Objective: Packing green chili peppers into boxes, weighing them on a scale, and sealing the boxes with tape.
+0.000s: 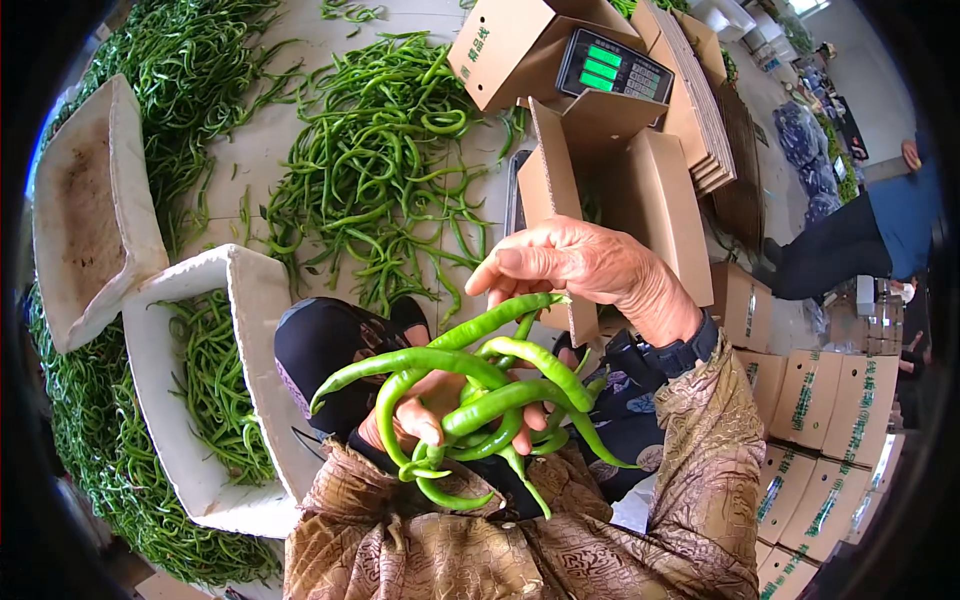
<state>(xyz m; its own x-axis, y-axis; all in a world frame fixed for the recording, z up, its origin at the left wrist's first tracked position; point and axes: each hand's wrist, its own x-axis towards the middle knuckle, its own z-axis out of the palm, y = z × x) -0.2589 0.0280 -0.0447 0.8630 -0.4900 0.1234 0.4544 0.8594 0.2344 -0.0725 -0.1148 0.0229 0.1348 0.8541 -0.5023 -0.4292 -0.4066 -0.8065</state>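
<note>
A loose bunch of long green chili peppers (510, 405) lies in my left hand (415, 415), whose fingers curl up around it from below. The peppers point in several directions, and some hang past the fingers. Just above the bunch is my right hand (590, 265), back upward, with its fingers loosely bent and apart. Nothing shows in it; its fingertips come close to the topmost pepper, and I cannot tell if they touch. Beyond my hands, a large pile of the same peppers (370, 150) spreads over the floor. An open cardboard box (655, 190) stands past my right hand.
Two white foam boxes (245, 330) stand at my left, the nearer one holding peppers. More peppers (185, 80) heap along the far left. A scale display (615, 68) sits behind the open box. Stacked cartons (825, 400) and another person (870, 230) are at the right.
</note>
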